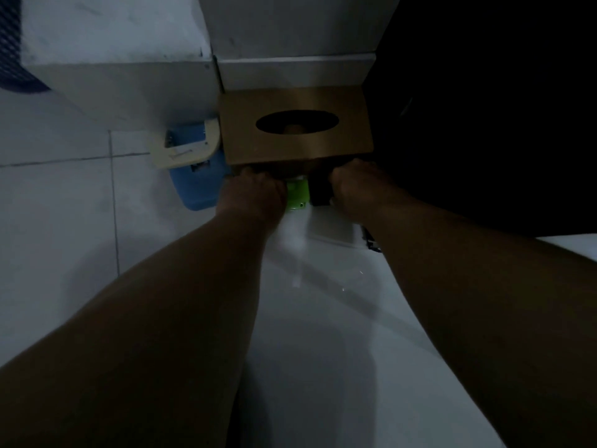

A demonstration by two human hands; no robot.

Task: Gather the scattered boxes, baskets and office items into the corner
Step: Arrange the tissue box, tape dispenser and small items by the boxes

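A brown cardboard box point(295, 143) with an oval hole in its top sits in the corner against the white skirting. My left hand point(255, 189) grips its near left edge and my right hand point(355, 185) grips its near right edge. Between my hands a bright green item point(298, 195) and a black item point(318, 194) show below the box. A blue and cream object point(193, 163) lies on the floor tiles just left of the box. The scene is dim.
White wall and skirting point(290, 72) close the corner behind the box. A large dark mass point(484, 108) fills the right side. A dark mesh basket point(13, 53) shows at the far left edge. A flat white item point(332, 227) lies under my right wrist.
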